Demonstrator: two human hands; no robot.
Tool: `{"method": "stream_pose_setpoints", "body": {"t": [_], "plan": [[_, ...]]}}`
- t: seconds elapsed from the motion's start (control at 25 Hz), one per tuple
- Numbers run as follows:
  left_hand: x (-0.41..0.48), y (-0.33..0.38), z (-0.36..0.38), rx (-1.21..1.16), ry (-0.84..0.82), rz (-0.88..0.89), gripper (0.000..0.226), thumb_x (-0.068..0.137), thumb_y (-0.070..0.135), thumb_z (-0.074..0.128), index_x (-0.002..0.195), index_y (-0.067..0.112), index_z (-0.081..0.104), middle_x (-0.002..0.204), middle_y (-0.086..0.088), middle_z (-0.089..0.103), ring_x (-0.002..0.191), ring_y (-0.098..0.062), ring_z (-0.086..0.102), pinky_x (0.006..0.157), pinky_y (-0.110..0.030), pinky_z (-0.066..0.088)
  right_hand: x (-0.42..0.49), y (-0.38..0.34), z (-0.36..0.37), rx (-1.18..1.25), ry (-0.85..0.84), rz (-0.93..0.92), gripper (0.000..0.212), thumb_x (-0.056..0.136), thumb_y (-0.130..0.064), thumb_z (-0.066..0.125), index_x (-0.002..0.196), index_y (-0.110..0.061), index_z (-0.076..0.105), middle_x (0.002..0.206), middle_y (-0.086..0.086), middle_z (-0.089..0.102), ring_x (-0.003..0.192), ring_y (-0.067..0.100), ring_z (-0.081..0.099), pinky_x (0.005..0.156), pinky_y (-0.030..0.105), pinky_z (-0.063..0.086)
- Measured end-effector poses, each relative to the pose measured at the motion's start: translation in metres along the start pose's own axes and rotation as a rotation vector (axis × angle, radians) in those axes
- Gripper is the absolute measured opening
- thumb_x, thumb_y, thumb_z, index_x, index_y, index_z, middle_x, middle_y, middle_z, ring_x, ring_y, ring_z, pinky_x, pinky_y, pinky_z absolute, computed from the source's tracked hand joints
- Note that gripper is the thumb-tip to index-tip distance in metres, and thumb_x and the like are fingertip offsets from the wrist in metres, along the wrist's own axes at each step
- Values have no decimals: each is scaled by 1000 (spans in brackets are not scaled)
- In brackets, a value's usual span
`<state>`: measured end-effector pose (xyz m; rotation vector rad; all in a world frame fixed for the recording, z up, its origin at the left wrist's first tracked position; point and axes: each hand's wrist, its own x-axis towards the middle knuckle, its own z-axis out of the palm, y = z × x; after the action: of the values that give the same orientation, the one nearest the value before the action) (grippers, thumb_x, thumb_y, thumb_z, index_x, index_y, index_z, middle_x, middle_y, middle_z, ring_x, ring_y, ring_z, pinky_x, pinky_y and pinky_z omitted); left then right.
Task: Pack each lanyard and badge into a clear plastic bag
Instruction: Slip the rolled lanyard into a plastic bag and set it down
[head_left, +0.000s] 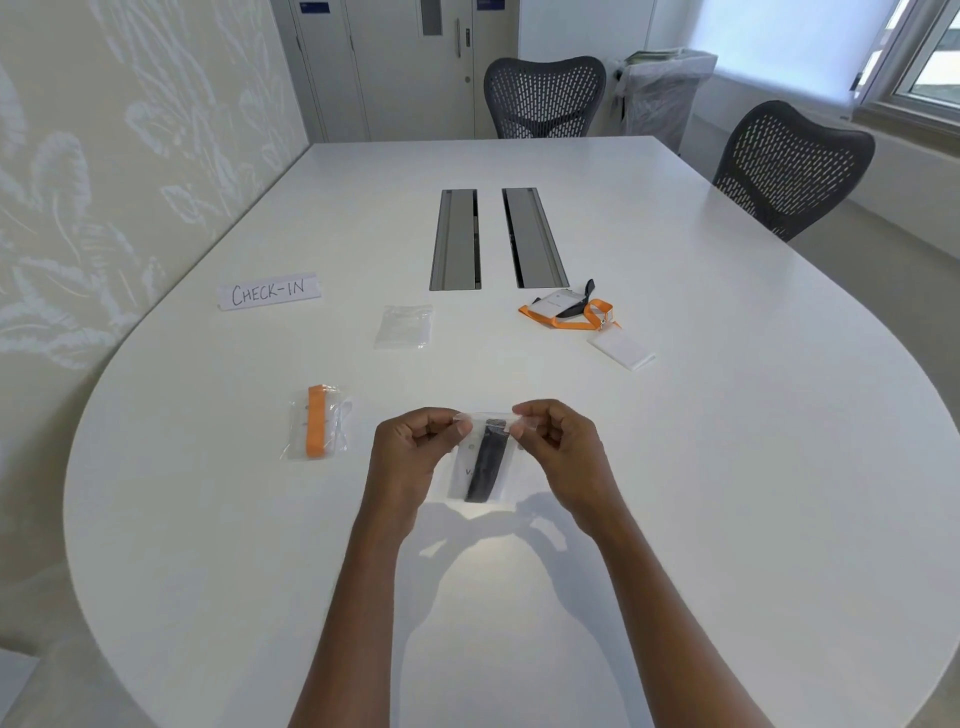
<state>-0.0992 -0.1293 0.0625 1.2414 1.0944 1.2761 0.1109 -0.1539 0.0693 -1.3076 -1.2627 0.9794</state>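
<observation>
Pinching the top edge of the clear bag, the left hand and right hand hold it over the white table, black lanyard inside. The packed bag lies well apart.

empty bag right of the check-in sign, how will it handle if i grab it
Empty bag probably floppy and very light: thin, see-through film lying flat on the table. Likely slippery on that glossy top, so it may slide rather than lift.
</observation>
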Motion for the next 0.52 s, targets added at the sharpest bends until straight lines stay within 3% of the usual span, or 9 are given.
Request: {"method": "stream_pose_setpoints", "body": {"t": [0.08,0.28,0.52], "plan": [[0,0,1,-13,-7,-5,7,88,11,84,94,16,84,99,-7,83,85,-13,75,79,-20,57,0,1,-5,40,-19,15,5,96,-15,77,99,-19,78,90,-1,78,82,11,69,83,29,59],[-2,2,0,-24,-18,-11,5,91,14,82,95,16,84,99,-7,83,88,-11,74,78,-18,55,1,-5,-20,88,-79,-17,16,97,-3,72,102,-15,82,88,-1,80,76,8,68,76,18,55],[-2,3,5,-78,23,-27,5,88,9,83,91,13,85,95,-8,83,82,-8,72,77,-14,54,2,-11,-22,50,-59,-32,10,97,-2,72,99,-12,76,81,0,73,75,9,64,75,21,55]]}}
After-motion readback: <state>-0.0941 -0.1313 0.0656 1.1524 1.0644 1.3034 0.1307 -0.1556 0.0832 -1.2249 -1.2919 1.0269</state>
